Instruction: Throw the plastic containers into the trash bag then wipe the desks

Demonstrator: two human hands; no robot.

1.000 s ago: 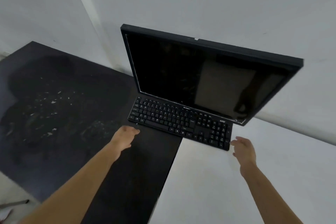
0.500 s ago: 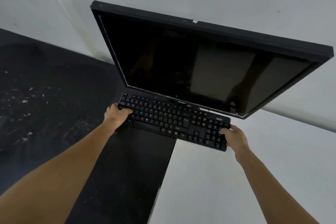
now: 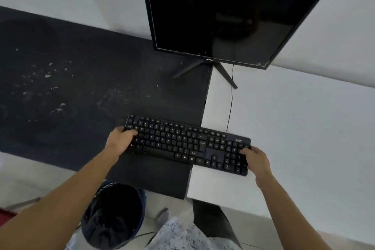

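Observation:
A black keyboard (image 3: 182, 144) lies across the seam between the black desk (image 3: 71, 91) and the white desk (image 3: 294, 128). My left hand (image 3: 119, 140) grips its left end, with the thumb over the keys. Over at the right end, my right hand (image 3: 256, 160) holds the keyboard the same way. Below the black desk's front edge stands a bin lined with a dark trash bag (image 3: 113, 215). White crumbs and smears speckle the black desk's left half. No plastic containers are in view.
A dark monitor (image 3: 229, 12) on a splayed stand (image 3: 205, 71) sits at the back over the seam. A thin cable (image 3: 231, 99) runs from it down to the keyboard. A wall rises behind the desks. A dark chair part (image 3: 213, 221) is under the white desk.
Both hands reached the keyboard, took hold of its ends and pulled it away from under the monitor toward the desks' front edge. The view has tilted down, and the bin now shows.

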